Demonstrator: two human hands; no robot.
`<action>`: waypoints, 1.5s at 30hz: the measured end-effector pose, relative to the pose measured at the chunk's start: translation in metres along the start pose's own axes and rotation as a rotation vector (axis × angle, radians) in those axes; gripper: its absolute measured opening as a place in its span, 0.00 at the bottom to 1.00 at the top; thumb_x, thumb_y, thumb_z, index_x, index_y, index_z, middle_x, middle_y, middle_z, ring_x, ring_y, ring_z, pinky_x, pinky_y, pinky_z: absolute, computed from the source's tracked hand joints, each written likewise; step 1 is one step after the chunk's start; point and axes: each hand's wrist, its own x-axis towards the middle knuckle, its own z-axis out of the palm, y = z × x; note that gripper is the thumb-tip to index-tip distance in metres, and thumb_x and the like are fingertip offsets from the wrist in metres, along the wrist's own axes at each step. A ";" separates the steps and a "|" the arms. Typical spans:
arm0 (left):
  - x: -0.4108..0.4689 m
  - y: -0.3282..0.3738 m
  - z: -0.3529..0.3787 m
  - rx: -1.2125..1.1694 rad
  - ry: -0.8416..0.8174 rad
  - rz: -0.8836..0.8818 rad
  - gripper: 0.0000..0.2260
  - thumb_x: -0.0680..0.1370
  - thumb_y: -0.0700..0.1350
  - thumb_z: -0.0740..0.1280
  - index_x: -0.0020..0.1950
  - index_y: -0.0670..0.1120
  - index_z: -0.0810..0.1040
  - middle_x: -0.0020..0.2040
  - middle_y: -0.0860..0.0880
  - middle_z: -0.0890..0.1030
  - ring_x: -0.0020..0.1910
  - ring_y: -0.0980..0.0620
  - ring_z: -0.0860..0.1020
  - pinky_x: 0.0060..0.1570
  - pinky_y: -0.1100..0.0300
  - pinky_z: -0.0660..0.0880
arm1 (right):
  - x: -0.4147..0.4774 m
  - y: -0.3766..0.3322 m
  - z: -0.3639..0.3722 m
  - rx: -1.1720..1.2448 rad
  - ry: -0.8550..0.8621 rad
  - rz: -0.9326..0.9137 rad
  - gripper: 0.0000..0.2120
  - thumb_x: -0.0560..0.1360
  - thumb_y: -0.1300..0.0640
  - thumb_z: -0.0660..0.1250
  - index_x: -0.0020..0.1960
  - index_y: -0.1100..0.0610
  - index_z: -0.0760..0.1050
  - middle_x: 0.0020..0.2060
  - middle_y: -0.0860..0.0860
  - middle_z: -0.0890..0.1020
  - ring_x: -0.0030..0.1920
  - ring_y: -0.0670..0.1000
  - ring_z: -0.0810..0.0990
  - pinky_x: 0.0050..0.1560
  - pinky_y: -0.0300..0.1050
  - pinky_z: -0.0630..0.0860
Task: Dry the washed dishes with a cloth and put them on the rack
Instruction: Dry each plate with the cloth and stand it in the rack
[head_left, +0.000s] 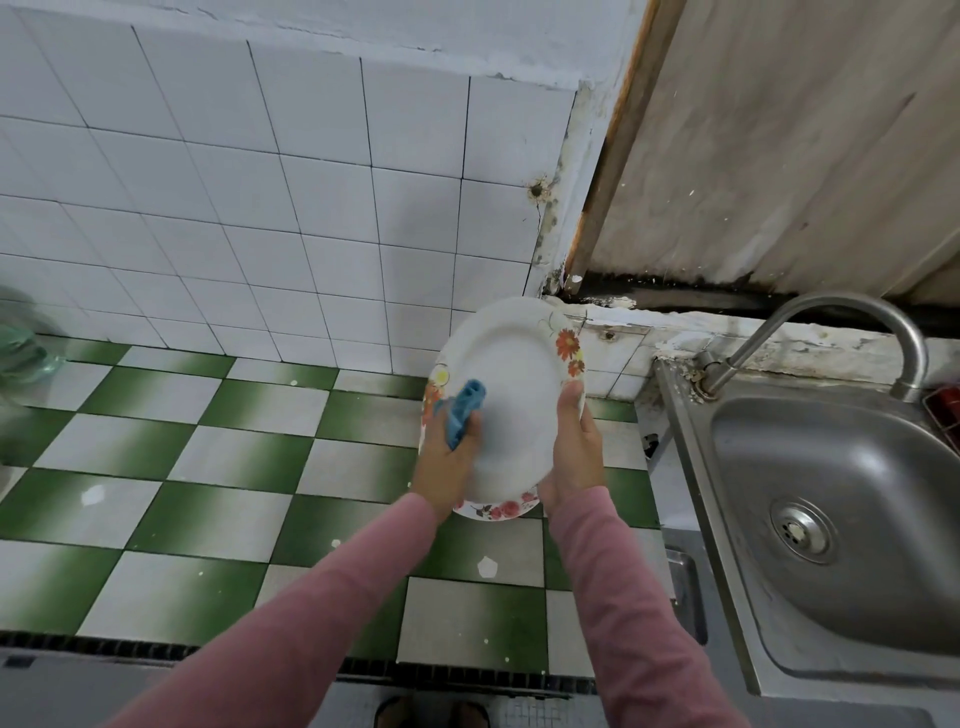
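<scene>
Fingers (571, 402) of my right hand (574, 460) clamp the plate (514, 374) by its rim, tilted up over the counter (156, 452) for wiping; my left hand (447, 465) bunches the blue cloth (465, 408) against its face.

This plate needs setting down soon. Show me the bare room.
Bare: green-and-white checkered tiles between the white tiled wall and the left hand holding the blue cloth; the steel sink basin right of the right hand gripping the white floral oval plate. Crowded: far left, a greenish clear object.

Both pink-sleeved arms reach forward — left grip (448, 460) pinching the cloth (463, 410), right grip (574, 452) clasping the plate (514, 358), thumb extended.
</scene>
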 end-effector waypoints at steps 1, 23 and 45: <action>0.000 0.002 0.007 0.129 -0.075 0.035 0.34 0.77 0.69 0.54 0.77 0.52 0.60 0.77 0.52 0.62 0.74 0.53 0.62 0.73 0.54 0.59 | 0.000 0.004 0.002 0.038 -0.013 0.023 0.29 0.72 0.35 0.65 0.65 0.53 0.77 0.58 0.54 0.83 0.57 0.59 0.83 0.60 0.63 0.78; 0.046 0.043 0.008 0.851 -0.137 0.447 0.27 0.82 0.54 0.37 0.78 0.43 0.33 0.77 0.42 0.29 0.73 0.46 0.25 0.75 0.52 0.30 | -0.005 -0.003 0.011 0.270 -0.300 0.174 0.38 0.74 0.32 0.55 0.72 0.58 0.70 0.65 0.62 0.78 0.66 0.61 0.76 0.73 0.60 0.66; 0.038 0.066 -0.001 0.553 -0.185 0.686 0.26 0.84 0.50 0.46 0.79 0.48 0.37 0.77 0.54 0.32 0.76 0.57 0.30 0.75 0.60 0.32 | -0.006 -0.016 0.021 0.008 -0.290 0.061 0.35 0.69 0.30 0.58 0.66 0.52 0.75 0.60 0.54 0.83 0.60 0.54 0.82 0.64 0.55 0.76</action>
